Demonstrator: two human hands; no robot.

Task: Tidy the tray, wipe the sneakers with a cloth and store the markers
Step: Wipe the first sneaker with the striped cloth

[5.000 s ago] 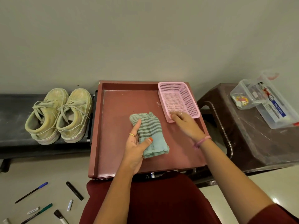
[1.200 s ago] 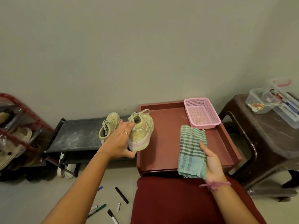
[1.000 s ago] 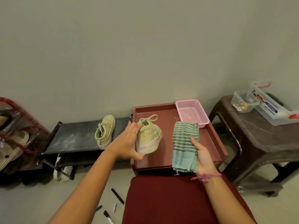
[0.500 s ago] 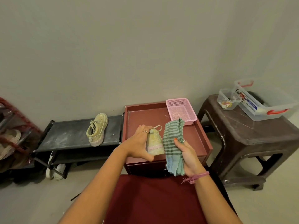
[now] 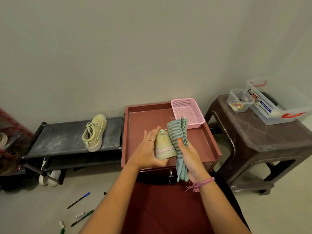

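**One sneaker in hand, cloth right beside it**

Head view, the only one. Your left hand (image 5: 148, 151) grips one sneaker (image 5: 163, 146) over the red tray (image 5: 143, 119): thumb curled under the sole at the near end, fingers straighter along the shoe's left flank. Long axis of the shoe runs away from you, heel end toward you, toe pointing at the wall. Whether the sole touches the tray floor cannot be told.

Your right hand (image 5: 189, 156) holds the striped cloth (image 5: 179, 132), thumb across it, fingers wrapped behind. The cloth hangs in a long fold, parallel to the shoe and touching its right side; its upper end reaches up beside the pink basket (image 5: 187, 112) in the tray's far right corner.

Judgement: the wipe is just starting, so the right hand is the one to move, stroking along the shoe's length.

Second sneaker (image 5: 94, 132) lies on the black bench (image 5: 59, 139), well left of the tray, nearer your left hand. Markers (image 5: 78, 200) lie on the floor, lower left.
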